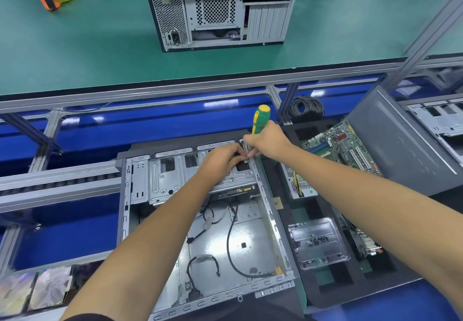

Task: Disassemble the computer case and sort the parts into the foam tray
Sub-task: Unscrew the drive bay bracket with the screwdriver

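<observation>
Head view looks down on an open computer case (200, 220) lying on its side at the bench edge, just left of the black foam tray (310, 210). Both arms reach forward to the case's far right corner, by the metal drive cage (175, 175). The right hand (266, 142) is wrapped around a green and yellow screwdriver (260, 117), held nearly upright with its tip down at the corner; the tip itself is hidden by the fingers. The left hand (223, 157) rests on the cage with fingers curled toward the same spot, seemingly steadying a screw or the shaft, though exactly what it pinches cannot be told. This looks like the step of undoing a cage screw. The tray already holds a circuit board (343, 145), and a clear plastic box (317, 241) of screws sits on it. Next, the screw likely needs turning out, lifting clear without dropping, and carrying to that box.
</observation>
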Demonstrator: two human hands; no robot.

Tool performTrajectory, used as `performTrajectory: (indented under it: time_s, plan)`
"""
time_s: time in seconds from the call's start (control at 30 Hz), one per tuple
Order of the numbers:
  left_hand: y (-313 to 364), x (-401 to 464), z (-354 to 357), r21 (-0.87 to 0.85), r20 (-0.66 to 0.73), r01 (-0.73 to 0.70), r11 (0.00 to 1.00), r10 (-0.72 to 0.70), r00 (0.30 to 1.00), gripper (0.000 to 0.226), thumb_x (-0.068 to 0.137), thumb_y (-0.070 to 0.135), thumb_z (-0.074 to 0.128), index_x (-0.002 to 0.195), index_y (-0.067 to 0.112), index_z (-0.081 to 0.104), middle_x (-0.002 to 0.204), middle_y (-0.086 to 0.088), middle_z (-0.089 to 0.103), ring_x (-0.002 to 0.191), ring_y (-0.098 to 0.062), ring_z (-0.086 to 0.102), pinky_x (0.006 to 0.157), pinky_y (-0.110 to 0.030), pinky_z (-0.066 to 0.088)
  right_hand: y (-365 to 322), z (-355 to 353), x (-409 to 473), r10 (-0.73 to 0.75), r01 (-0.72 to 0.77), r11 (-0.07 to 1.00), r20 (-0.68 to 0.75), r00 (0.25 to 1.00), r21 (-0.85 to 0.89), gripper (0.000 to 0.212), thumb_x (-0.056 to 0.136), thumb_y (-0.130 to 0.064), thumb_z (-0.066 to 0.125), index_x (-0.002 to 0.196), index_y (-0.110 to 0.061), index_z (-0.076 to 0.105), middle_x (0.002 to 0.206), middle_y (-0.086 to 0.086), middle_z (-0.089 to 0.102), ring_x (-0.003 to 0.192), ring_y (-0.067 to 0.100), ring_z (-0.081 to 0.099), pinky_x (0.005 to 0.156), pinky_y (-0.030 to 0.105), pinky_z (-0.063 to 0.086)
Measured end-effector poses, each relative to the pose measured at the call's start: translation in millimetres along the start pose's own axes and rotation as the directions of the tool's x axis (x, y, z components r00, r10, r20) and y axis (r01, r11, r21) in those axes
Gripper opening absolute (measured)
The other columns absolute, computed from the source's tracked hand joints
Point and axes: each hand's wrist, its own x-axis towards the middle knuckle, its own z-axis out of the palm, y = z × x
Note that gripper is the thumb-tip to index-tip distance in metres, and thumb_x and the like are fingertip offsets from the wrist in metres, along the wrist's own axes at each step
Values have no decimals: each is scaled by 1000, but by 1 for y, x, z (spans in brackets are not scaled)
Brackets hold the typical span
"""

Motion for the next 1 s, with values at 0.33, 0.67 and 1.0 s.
performTrajectory:
  time_s: [0.33, 0.67, 1.0]
  plan:
    - [4, 1, -1, -71, -29, -38, 997, 36, 999, 10, 100, 23, 65, 101, 14, 71, 103, 4, 72, 96, -16, 64, 85, -35, 51, 2, 8, -9, 12, -7, 999, -130, 991, 43, 21, 68, -26, 66, 66, -15, 47, 49, 8, 61, 49, 19, 71, 58, 45, 59]
    - [4, 0, 2, -51, -51, -15, 999, 12, 999, 14, 93, 32, 74, 99, 19, 72, 97, 4, 73, 87, -16, 64, 76, -36, 51, 3, 32, -18, 30, -36, 999, -343, 939, -13, 28, 68, -43, 64, 64, -21, 46, 59, 0, 62, 56, 18, 65, 54, 30, 47]
    - [2, 1, -1, -101, 1, 20, 995, -20, 1000, 14, 92, 38, 73, 96, 25, 72, 88, 3, 73, 81, -18, 65, 76, -43, 54, -10, 11, -3, -146, 185, 958, 185, 972, -218, 23, 83, -21, 68, 71, -10, 52, 61, 7, 53, 58, 23, 50, 59, 37, 41]
